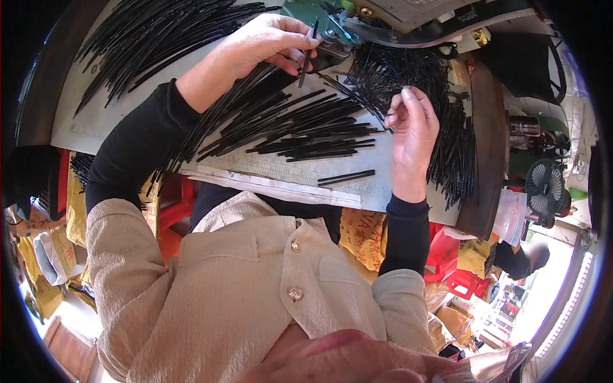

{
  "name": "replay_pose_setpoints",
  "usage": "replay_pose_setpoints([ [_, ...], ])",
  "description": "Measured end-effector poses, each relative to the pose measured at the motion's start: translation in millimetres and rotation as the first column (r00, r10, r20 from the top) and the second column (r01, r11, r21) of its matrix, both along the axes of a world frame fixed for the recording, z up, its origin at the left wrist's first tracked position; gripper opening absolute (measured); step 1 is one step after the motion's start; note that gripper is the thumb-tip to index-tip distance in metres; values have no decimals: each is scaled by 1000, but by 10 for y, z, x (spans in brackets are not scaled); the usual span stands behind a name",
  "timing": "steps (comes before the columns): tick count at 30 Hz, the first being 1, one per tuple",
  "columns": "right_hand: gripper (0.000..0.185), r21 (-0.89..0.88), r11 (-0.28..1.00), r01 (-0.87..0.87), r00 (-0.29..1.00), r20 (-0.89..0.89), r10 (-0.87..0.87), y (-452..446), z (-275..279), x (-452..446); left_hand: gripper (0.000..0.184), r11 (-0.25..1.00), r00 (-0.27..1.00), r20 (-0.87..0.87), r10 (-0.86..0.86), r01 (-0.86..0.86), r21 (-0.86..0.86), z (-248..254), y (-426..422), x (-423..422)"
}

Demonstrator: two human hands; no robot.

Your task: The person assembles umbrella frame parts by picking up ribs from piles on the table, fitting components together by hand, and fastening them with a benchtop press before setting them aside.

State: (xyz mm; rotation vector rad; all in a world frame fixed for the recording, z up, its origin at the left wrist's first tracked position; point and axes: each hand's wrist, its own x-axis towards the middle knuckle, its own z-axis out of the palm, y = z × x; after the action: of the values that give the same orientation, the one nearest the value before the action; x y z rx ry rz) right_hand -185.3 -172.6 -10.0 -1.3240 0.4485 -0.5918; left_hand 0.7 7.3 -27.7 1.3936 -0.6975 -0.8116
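Note:
At the upper middle, my left hand pinches a short black stick between thumb and fingers, beside the green machine. My right hand is at the right, its fingers curled together near the edge of a tangled black heap. Something small and dark shows at its fingertips; what it is cannot be made out. Loose black sticks fan out on the grey work surface between and below the hands. Two more sticks lie apart near the front edge.
A large pile of long black sticks covers the upper left. More sticks lie at the right, beside the wooden table edge. A small fan stands beyond. Red stools and yellow bags are below; another person is at the lower right.

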Motion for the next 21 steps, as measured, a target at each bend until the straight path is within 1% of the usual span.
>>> replay_pose_setpoints([
  [1,12,-29,999,32,999,36,-31,-17,-17,5,26,1000,1000,-27,-6,6,-10,12,6,-12],
  [2,12,-29,999,33,999,37,-31,-2,-12,11,26,1000,1000,-26,-6,6,-10,10,6,-29],
  [4,12,-73,993,90,990,117,-81,74,5,33,25,998,989,-134,-60,59,-15,-10,-1,-68],
  [5,12,-73,993,91,990,118,-82,125,10,34,27,997,981,-177,-76,75,-15,-20,-3,-78],
  [6,13,-224,968,111,988,127,-84,186,13,28,27,997,981,-177,-77,76,-15,-33,-8,-90],
  [7,14,-370,920,129,987,136,-84,245,9,21,27,996,967,-240,-83,78,-30,-47,-14,-101],
  [8,14,-371,919,131,987,136,-85,303,-18,8,28,996,949,-301,-90,80,-45,-51,-19,-110],
  [10,13,-617,780,99,980,196,31,376,-113,-27,29,994,941,-320,-110,97,-57,-41,-20,-126],
  [11,13,-796,594,113,986,166,34,369,-158,-40,29,991,932,-339,-128,112,-68,-38,-19,-136],
  [12,13,-902,409,138,978,190,89,447,-71,-5,29,991,932,-339,-128,112,-67,-36,-22,-147],
  [13,16,-952,288,106,975,157,159,460,-69,9,28,992,939,-322,-123,115,-44,-37,-28,-159],
  [14,19,-984,161,80,967,116,225,471,-70,23,28,993,946,-303,-117,116,-20,-37,-30,-168],
  [15,22,-996,72,56,967,72,243,484,-102,24,28,993,946,-302,-116,115,-20,-43,-32,-174],
  [16,22,-996,71,57,967,73,243,505,-101,34,27,989,950,-279,-141,146,-4,-51,-35,-180],
  [18,23,-989,-140,53,953,8,302,550,-90,51,26,984,952,-257,-168,178,14,-35,-36,-196],
  [19,23,-978,-197,76,950,11,313,568,-92,71,24,979,953,-242,-184,200,44,-2,-30,-209],
  [20,23,-978,-197,76,950,11,312,574,-93,87,24,973,953,-228,-199,221,74,23,-23,-221],
  [21,23,-970,-232,75,945,-4,326,577,-94,102,24,972,953,-227,-200,221,74,35,-15,-231],
])
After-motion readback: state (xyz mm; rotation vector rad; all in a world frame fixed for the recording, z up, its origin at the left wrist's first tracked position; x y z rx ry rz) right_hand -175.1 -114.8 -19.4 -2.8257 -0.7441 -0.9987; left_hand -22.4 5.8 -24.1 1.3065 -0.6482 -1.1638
